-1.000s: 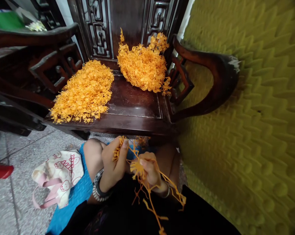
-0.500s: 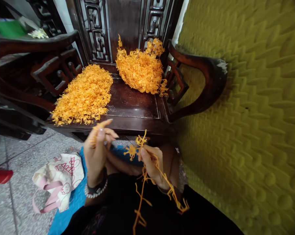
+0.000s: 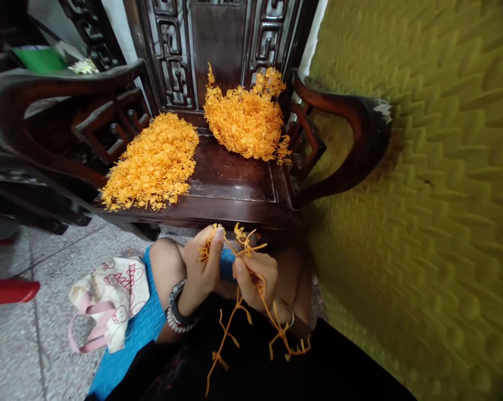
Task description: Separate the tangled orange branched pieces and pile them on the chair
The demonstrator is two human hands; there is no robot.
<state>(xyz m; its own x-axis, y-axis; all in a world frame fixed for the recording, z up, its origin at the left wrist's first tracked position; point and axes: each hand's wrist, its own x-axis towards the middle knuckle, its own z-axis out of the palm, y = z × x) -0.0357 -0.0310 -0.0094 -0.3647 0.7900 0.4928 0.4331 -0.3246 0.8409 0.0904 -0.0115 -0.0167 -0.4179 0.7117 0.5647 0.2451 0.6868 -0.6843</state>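
My left hand point(image 3: 203, 262) is closed, with small orange plastic flower pieces point(image 3: 206, 252) between its fingers and thumb. Close beside it, my right hand point(image 3: 257, 275) grips orange plastic sprue strips point(image 3: 226, 334), branched runners that dangle below it over my lap. A few orange bits stick up above the right fingers, and a thin strand spans the gap between the hands. Two heaps of orange plastic flower pieces lie on the wooden chair seat: a flat left heap point(image 3: 155, 161) and a rounder, tangled right heap point(image 3: 247, 120).
The dark carved chair point(image 3: 234, 172) stands in front of me. A white cloth bag point(image 3: 126, 284) with pink straps lies on a blue mat point(image 3: 138, 323) at left. A yellow-green padded wall point(image 3: 435, 234) rises at right; a red object point(image 3: 9, 291) is at far left.
My left hand has moved right and down to the right hand, its outstretched fingers now closed in a pinch. The camera view has shifted slightly left.
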